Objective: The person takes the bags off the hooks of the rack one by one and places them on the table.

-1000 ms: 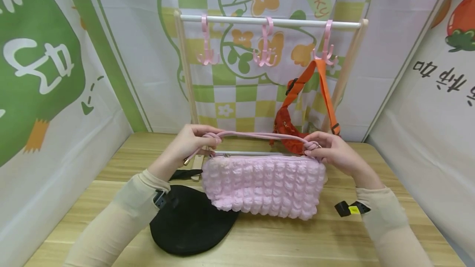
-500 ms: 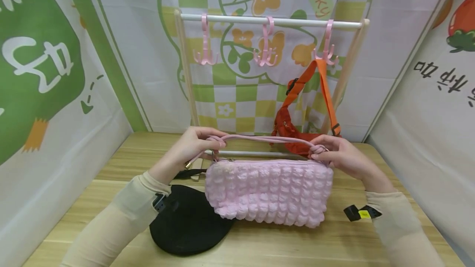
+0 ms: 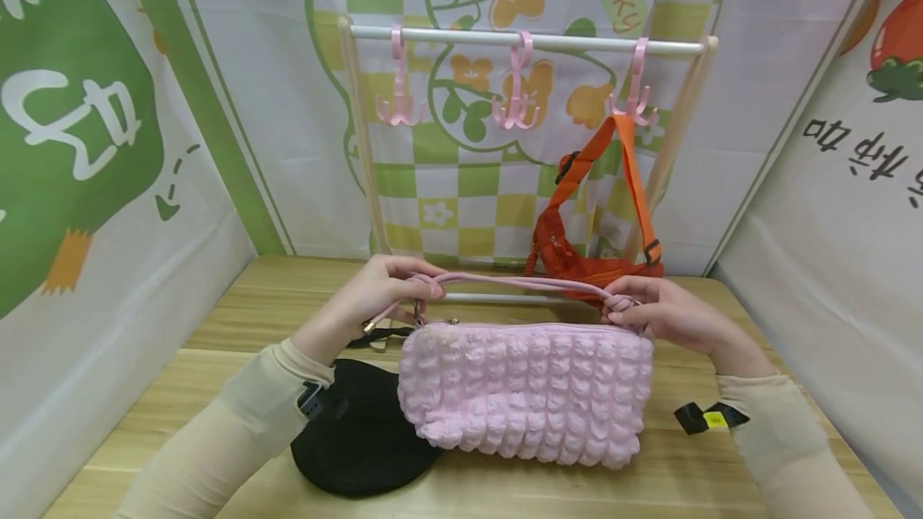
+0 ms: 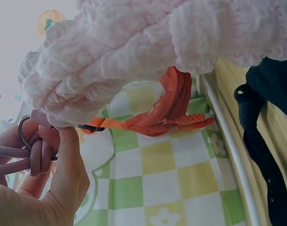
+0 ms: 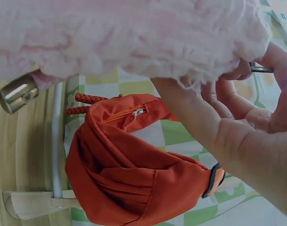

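A pink puffy-textured handbag is held up by its cord strap, its zipped top edge facing upward. My left hand grips the knotted left end of the strap; in the left wrist view its fingers curl at the knot and metal ring. At the other end, my right hand pinches the strap's right knot. The right wrist view shows that hand partly covered by the bag's pink fabric. Below the bag's left side, a black cap lies on the table, partly overlapped in the head view.
Behind stands a rack with a metal bar bearing several pink hooks. An orange waist bag hangs by its strap from the right hook. Printed cloth walls enclose the wooden table.
Both hands have lowered the pink handbag toward the front of the table and slightly to the right. The right hand moved outward the most. Both grips stay the same.
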The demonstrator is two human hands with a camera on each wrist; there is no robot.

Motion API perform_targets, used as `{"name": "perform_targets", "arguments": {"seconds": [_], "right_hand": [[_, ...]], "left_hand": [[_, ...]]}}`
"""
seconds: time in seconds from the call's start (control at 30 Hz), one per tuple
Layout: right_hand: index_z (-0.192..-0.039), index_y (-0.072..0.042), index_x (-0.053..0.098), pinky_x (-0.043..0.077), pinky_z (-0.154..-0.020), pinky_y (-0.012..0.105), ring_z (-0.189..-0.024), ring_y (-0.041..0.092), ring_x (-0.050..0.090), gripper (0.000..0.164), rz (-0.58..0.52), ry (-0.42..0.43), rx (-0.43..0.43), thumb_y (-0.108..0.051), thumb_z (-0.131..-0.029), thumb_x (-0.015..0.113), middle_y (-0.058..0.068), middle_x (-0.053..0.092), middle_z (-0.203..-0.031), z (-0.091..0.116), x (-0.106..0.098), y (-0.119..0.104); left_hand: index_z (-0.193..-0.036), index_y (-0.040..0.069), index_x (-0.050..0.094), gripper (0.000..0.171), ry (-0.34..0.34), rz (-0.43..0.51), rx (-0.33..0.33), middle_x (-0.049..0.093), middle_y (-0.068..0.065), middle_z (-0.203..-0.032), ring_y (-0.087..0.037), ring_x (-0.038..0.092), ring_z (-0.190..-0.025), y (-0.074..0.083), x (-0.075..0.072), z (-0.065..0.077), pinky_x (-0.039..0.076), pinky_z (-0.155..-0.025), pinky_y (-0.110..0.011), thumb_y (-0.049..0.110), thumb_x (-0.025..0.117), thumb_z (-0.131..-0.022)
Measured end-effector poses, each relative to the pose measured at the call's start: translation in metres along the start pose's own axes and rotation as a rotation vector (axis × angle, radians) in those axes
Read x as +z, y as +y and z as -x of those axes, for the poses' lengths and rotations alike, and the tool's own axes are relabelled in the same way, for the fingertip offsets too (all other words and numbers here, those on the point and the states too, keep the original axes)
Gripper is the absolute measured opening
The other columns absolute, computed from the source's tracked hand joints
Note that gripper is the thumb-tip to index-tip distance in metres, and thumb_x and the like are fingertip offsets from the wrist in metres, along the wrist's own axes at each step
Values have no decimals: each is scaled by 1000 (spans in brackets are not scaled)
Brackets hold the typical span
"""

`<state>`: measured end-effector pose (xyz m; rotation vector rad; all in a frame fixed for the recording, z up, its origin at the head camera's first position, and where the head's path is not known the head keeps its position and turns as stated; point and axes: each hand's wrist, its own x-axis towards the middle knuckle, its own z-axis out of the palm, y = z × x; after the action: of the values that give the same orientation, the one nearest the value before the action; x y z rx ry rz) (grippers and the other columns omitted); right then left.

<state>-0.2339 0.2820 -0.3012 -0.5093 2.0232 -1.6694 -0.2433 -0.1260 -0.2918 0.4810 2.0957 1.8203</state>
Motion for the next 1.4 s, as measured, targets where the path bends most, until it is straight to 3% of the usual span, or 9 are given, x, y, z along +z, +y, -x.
{"name": "perform_targets", "arguments": {"seconds": [0.2, 0.57, 1.4], "right_hand": [[-118, -6, 52, 53, -66, 23, -89, 9, 62, 25, 0, -13, 13, -2, -93, 55, 1, 63, -99, -3, -2, 7], [-124, 4, 45, 53, -64, 24, -78, 6, 62, 40, 69, 82, 59, -10, -91, 62, -1, 67, -98, -14, 3, 19], [-130, 1, 47, 53, -68, 23, -84, 5, 61, 45, 15, 114, 106, -9, -89, 64, -5, 64, -103, -35, -3, 44]], "left_hand": [[-119, 3, 63, 37, 19, 13, -53, 65, -2, -81, -13, 59, -66, -6, -1, -5, 58, -69, -42, 12, 69, -84], [-118, 3, 64, 40, 62, 29, -118, 61, -3, -84, -12, 57, -66, -22, -3, -15, 57, -68, -38, 13, 71, -81], [-117, 4, 65, 37, 116, 61, -159, 66, 1, -82, -12, 60, -66, -44, -5, -29, 56, -62, -33, 11, 70, -81]]}}
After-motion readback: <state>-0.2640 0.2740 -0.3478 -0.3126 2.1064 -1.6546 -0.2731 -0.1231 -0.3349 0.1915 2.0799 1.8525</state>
